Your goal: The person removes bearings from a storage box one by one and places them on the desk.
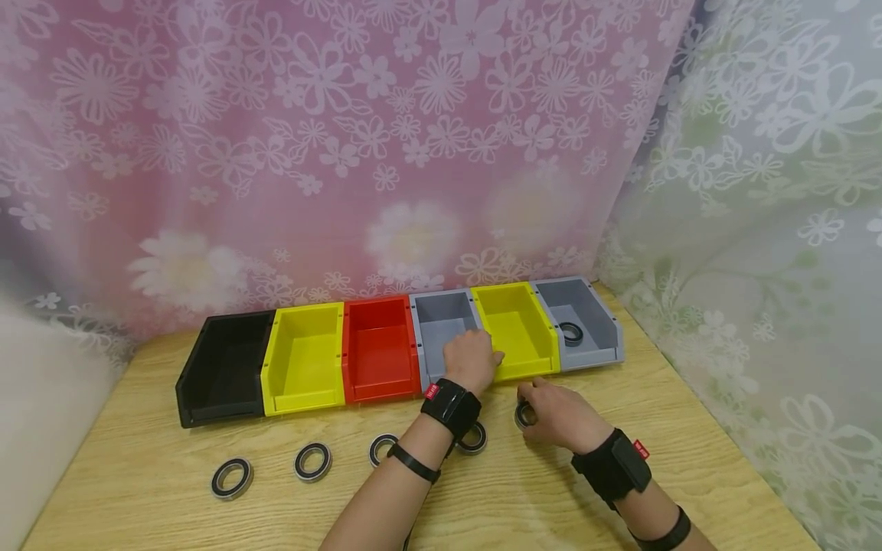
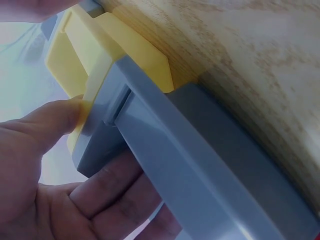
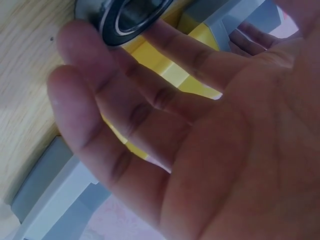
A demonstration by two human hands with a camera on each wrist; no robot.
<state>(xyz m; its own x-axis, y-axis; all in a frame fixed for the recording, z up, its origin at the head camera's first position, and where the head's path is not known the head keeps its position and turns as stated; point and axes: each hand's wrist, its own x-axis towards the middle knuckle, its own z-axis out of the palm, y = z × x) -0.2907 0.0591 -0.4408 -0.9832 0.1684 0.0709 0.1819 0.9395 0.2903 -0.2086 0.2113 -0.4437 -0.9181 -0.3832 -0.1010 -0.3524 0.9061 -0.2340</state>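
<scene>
My left hand grips the shared front edge of the middle grey bin and the yellow bin to its right. In the left wrist view the thumb lies on the yellow side, with curled fingers against the grey side. Just in front of that yellow bin, my right hand pinches a ball bearing with black seals, at the tabletop. Another bearing lies inside the far right grey bin.
Left of the grey bin stand a red bin, another yellow bin and a black bin. Along the table lie more bearings, one partly behind the left forearm and another just right of it. Floral curtains hang behind and to the right.
</scene>
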